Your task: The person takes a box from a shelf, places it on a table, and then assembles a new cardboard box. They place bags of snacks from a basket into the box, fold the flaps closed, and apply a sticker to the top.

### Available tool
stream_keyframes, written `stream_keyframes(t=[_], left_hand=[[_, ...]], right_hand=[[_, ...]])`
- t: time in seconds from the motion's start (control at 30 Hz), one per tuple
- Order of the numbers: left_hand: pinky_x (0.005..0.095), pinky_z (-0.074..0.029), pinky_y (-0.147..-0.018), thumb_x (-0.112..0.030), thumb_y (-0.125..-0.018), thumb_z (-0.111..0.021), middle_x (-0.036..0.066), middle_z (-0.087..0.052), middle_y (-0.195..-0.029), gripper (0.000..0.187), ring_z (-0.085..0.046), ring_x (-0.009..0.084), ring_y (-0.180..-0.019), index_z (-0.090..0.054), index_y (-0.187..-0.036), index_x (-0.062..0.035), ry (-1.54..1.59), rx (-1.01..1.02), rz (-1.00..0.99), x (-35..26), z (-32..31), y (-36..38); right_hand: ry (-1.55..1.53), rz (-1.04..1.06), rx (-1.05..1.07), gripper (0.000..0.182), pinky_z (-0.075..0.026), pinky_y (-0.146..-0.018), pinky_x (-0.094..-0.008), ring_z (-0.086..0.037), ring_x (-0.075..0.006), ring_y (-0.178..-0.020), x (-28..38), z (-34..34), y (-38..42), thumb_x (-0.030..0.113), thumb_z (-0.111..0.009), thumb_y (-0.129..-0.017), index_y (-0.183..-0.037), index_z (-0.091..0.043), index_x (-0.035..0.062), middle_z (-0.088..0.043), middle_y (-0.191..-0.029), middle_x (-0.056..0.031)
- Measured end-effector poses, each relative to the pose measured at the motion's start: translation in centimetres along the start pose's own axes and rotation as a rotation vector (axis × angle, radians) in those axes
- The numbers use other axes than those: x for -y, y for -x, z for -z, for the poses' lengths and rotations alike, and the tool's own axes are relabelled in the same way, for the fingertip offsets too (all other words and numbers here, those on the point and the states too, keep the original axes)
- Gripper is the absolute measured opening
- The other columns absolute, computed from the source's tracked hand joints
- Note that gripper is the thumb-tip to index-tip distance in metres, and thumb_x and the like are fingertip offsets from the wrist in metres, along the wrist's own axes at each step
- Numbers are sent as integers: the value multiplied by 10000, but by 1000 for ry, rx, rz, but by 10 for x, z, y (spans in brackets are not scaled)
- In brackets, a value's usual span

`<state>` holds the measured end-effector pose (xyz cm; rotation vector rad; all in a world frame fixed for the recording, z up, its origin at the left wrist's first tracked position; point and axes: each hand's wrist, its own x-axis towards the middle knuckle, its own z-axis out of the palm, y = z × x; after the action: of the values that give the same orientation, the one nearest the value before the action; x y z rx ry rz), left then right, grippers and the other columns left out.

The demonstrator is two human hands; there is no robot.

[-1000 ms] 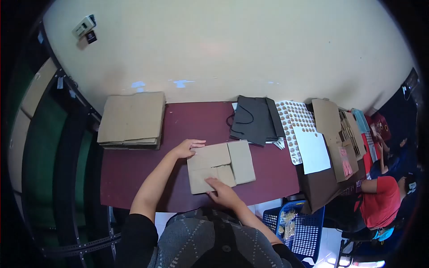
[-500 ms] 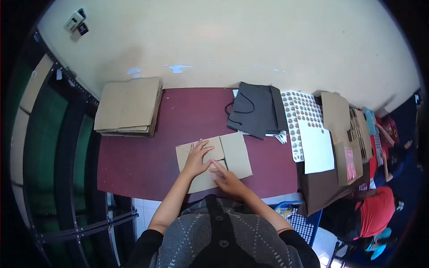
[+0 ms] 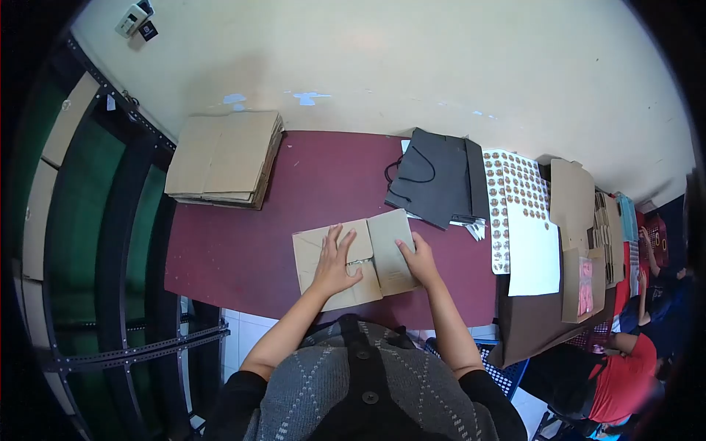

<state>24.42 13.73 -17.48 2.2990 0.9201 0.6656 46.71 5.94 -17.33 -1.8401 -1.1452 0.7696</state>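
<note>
A flat piece of folded cardboard (image 3: 312, 253) lies on the dark red table (image 3: 228, 250) in front of me. My left hand (image 3: 335, 266) rests on its left part, fingers spread and nothing gripped. At the right edge, my right hand (image 3: 418, 260) holds the right flap (image 3: 391, 250), with the thumb on top and the other fingers around the edge. The flap looks slightly raised. Between the two hands a slot shows in the cardboard.
A stack of flat cardboard (image 3: 220, 158) sits at the back left. Black paper bags (image 3: 434, 176), sticker sheets (image 3: 500, 213), a white sheet (image 3: 533, 257) and an open box with pink items (image 3: 585, 287) are on the right. Other people (image 3: 625, 378) are at far right.
My right hand has moved from the middle of the cardboard to its right edge and taken hold of the flap. My left hand stays on the left part. The view has shifted slightly.
</note>
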Motion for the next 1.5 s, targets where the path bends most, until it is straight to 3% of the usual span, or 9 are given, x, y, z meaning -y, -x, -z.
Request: stream_keyframes(t=[0.07, 0.17, 0.27, 0.37, 0.47, 0.73, 0.8, 1.03, 1.5], left_hand=[[592, -190, -1055, -262, -593, -706, 198, -239, -1399, 894, -192, 438, -1327, -293, -1375, -131, -69, -24, 8, 0, -2, -2], [585, -175, -1063, -243, -654, -706, 187, -246, -1408, 874, -181, 429, -1336, -268, -1404, -143, -143, 1, 78, -2, -6, -3], [565, -204, -1061, -208, -756, -662, 181, -331, -1376, 707, -225, 424, -1323, -333, -1378, -139, -233, 15, 124, -10, -11, -4], [512, -300, -1035, -125, -810, -590, 166, -485, -1283, 438, -386, 405, -1240, -501, -1237, -81, -246, -18, -139, -3, -22, 6], [469, -365, -1003, -94, -821, -564, 179, -503, -1267, 419, -443, 398, -1197, -502, -1234, -71, -152, -82, -153, 0, -29, 8], [383, -464, -882, -144, -809, -560, 101, -606, -1111, 320, -573, 297, -1041, -584, -1120, -76, -205, -208, -201, -5, -11, -14], [368, -485, -812, -172, -791, -593, 74, -635, -1026, 270, -606, 260, -952, -613, -1046, -85, -200, -275, -230, -3, -5, -22], [368, -507, -726, -185, -803, -621, 99, -661, -915, 170, -635, 286, -825, -649, -928, -73, 7, -168, -181, 5, 9, -42], [366, -500, -679, -202, -822, -600, 68, -656, -847, 142, -630, 272, -774, -651, -863, -76, 105, -161, -175, 4, 20, -49]], right_hand=[[11, -37, 37, 357, -466, -784, -347, -627, -275, -882, 29, 3, 1, 183, -597, -857, -1137, -505, -18, -637, -951, -183], [-20, 161, 18, 372, -458, -826, -406, -583, -410, -983, 53, -6, 6, 139, -544, -873, -1205, -468, -11, -614, -992, -260], [4, 118, 26, 412, -437, -872, -416, -536, -425, -1052, 63, -11, 13, 105, -528, -868, -1257, -445, -3, -579, -1087, -272], [81, 163, -3, 461, -382, -973, -369, -494, -375, -1163, 54, -14, 17, 101, -514, -872, -1305, -411, -22, -508, -1245, -249], [128, 309, -45, 463, -352, -1009, -369, -439, -374, -1216, 45, -17, 17, 66, -491, -869, -1315, -401, -17, -448, -1311, -244], [-71, 175, 108, 572, -352, -1009, -385, -406, -392, -1227, 83, -36, 33, -48, -423, -831, -1385, -293, 6, -407, -1338, -250], [30, 289, 56, 608, -397, -937, -443, -458, -464, -1132, 80, -39, 34, -53, -396, -811, -1395, -235, -19, -454, -1226, -337], [121, 368, -38, 629, -370, -991, -414, -405, -430, -1217, 69, -48, 37, -62, -388, -811, -1409, -197, -19, -392, -1317, -311], [-112, 127, 274, 653, -277, -1058, -321, -333, -275, -1316, 57, -29, 39, -61, -454, -816, -1423, -228, 24, -321, -1431, -201]])
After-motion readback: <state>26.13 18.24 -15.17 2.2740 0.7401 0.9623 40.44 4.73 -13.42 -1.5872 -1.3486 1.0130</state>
